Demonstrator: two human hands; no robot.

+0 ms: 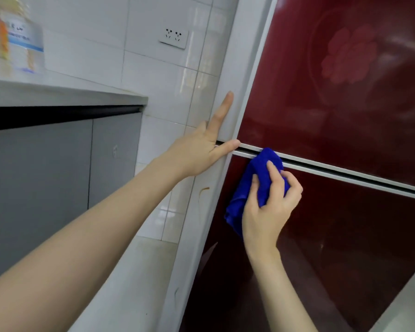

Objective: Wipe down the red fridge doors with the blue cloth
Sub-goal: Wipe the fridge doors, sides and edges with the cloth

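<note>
— Right hand (pixel 268 207) first: what is it doing?

— It is squeezing the blue cloth (pixel 254 185). The fingers (pixel 272 168) curl over the bunched-up cloth and push it against the lower red fridge door (pixel 333 248), right at the top left corner of that door.

— Where does the top of the cloth reach?

— It pokes up into the dark gap (pixel 345 172) between the two doors. The bottom of the cloth hangs down past the wrist.

— And the left hand (pixel 201 152)?

— It is open and flat, holding nothing. It rests on the white side of the fridge (pixel 201 224). The pointing finger (pixel 222 111) goes straight up along the white edge. The thumb (pixel 225 148) sticks out to the side, and its tip is at the end of the gap, just beside the cloth.

— What does the upper red fridge door (pixel 333 92) look like?

— Shiny and dark red, with a pale flower picture (pixel 347 53) on it. A grey strip (pixel 321 161) runs along its bottom edge.

— What else is around?

— White wall tiles (pixel 153 68) are to the left of the fridge, with a white wall socket (pixel 174 38) on them. Farther left is a pale counter (pixel 58 92) with grey cabinet doors (pixel 58 188) under it. A blurry clear bottle (pixel 22 39) with a blue and white label stands on the counter. I cannot read the label.
</note>
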